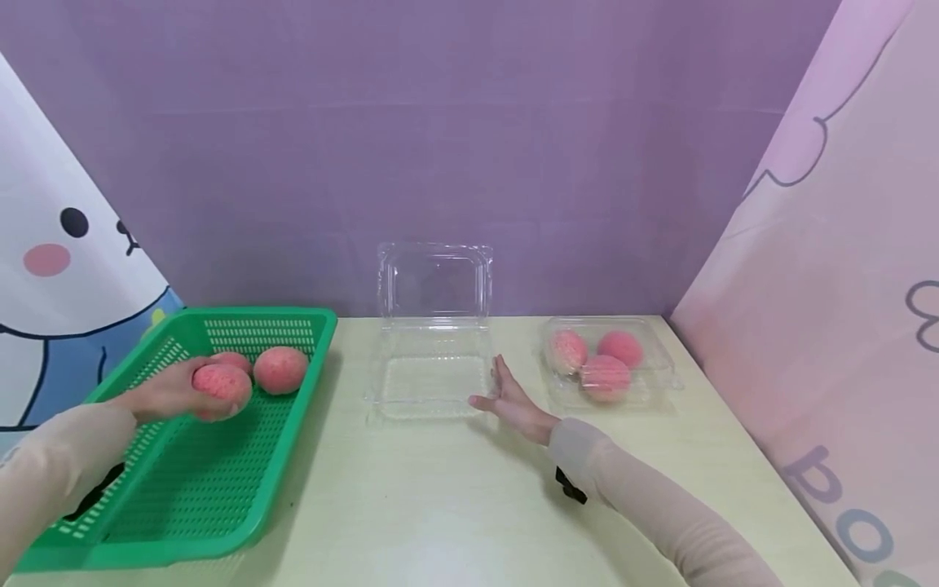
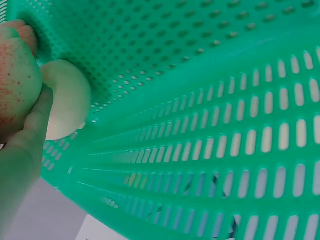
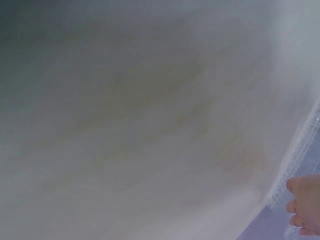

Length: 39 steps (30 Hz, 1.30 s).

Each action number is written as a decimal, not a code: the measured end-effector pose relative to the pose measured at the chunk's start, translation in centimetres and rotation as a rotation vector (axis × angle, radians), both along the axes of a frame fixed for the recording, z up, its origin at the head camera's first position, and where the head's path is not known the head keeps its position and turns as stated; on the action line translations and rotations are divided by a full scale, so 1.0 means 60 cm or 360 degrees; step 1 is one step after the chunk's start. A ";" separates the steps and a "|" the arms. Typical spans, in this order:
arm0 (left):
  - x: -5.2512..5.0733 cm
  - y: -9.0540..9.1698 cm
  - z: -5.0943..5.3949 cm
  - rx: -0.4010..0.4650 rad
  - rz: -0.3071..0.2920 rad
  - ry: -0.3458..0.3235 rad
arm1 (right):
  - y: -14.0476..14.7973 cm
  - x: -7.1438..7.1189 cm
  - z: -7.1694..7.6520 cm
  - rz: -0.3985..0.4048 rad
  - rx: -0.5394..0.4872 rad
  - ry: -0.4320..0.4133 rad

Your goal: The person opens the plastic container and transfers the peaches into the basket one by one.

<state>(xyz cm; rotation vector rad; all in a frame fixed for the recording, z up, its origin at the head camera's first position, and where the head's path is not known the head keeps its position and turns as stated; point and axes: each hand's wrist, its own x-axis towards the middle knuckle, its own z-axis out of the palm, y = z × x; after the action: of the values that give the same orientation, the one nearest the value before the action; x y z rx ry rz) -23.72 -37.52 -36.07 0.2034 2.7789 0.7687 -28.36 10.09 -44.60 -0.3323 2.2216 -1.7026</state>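
Note:
My left hand [image 1: 172, 390] grips a pink peach [image 1: 222, 391] above the green basket [image 1: 293, 444]. Behind it in the basket are two more peaches, one [image 1: 281, 369] in plain sight and one [image 1: 231, 359] partly covered. The left wrist view has the held peach [image 2: 17, 82] at its left edge, beside a paler peach [image 2: 70, 100]. At the right side of an open clear plastic clamshell box [image 1: 433, 383], my right hand [image 1: 517, 405] has its fingers extended and its thumb by the front corner. Whether it touches the box, I cannot tell.
Right of the open box sits another clear clamshell box [image 1: 653, 359], with three peaches [image 1: 606, 378] inside. The open box's lid [image 1: 436, 281] stands upright against the purple backdrop [image 1: 469, 163]. Printed cloth panels [image 1: 829, 285] border the pale table [image 1: 411, 505].

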 end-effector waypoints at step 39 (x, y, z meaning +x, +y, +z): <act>0.008 -0.048 -0.052 -0.0021 -0.0076 -0.0131 | 0.001 0.000 0.003 0.0018 0.0035 -0.0002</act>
<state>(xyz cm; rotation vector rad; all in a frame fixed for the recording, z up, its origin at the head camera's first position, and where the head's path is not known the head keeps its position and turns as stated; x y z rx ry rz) -23.23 -40.38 -39.18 0.2298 2.6911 0.7302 -28.33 10.17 -44.44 -0.3373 2.2314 -1.6713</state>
